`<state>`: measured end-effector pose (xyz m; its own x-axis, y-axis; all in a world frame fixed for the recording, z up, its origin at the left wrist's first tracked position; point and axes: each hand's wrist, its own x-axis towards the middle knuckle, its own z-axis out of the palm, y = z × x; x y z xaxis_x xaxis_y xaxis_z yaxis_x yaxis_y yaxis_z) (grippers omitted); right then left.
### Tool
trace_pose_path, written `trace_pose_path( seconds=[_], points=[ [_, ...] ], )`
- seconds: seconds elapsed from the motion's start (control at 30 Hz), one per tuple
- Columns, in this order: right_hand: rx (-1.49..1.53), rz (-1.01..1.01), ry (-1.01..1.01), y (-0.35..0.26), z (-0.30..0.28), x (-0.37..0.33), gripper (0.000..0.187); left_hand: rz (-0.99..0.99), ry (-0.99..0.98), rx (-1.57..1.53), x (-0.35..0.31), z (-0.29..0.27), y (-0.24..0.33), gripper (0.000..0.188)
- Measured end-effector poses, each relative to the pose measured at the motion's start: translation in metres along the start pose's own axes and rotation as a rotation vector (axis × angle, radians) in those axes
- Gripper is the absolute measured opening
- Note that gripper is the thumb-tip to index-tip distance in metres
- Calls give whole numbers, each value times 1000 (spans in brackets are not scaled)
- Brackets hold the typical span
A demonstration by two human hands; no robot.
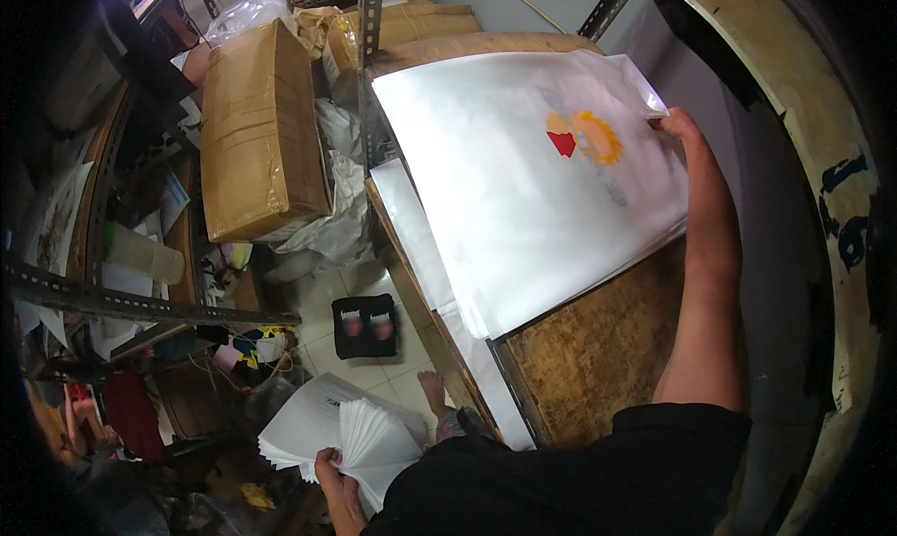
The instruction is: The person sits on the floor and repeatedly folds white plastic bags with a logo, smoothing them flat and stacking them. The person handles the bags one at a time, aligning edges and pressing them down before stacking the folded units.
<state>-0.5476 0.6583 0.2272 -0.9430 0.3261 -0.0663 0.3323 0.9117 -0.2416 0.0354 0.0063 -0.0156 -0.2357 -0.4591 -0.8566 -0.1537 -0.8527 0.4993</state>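
Observation:
My right hand (680, 125) is closed on the far right corner of a stack of large white sheets (505, 209), and the corner is bent up a little at the fingers. The top sheet is smooth and slightly see-through, with an orange and red print near its right side. Low on the left, my left hand (338, 478) grips a thick bundle of white sheets (374, 443) by its edge. The bundle hangs over the floor, its layers fanned out. Whether these are paper or plastic I cannot tell.
The stack lies on a worn brown wooden table (598, 340). A taped cardboard box (266, 134) stands at the back left, beside crumpled plastic (336, 209). Metal-framed shelves line the left. A black printed mat (364, 327) lies on the tiled floor. A painted beam (822, 162) rises at right.

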Motion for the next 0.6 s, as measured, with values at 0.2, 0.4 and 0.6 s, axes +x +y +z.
trace_pose_path(
  seconds=[0.2, 0.4, 0.6],
  points=[
    [-117, 21, 47, 11, -4, 6, 60, 11, -7, 37, 10, 4, -3, 11],
    [-47, 74, 137, -8, 2, -26, 68, -11, 4, 16, 3, 15, -1, 10],
    [19, 182, -59, -39, -27, -55, 68, -42, -38, 35, 7, 12, 2, 10]
  ],
)
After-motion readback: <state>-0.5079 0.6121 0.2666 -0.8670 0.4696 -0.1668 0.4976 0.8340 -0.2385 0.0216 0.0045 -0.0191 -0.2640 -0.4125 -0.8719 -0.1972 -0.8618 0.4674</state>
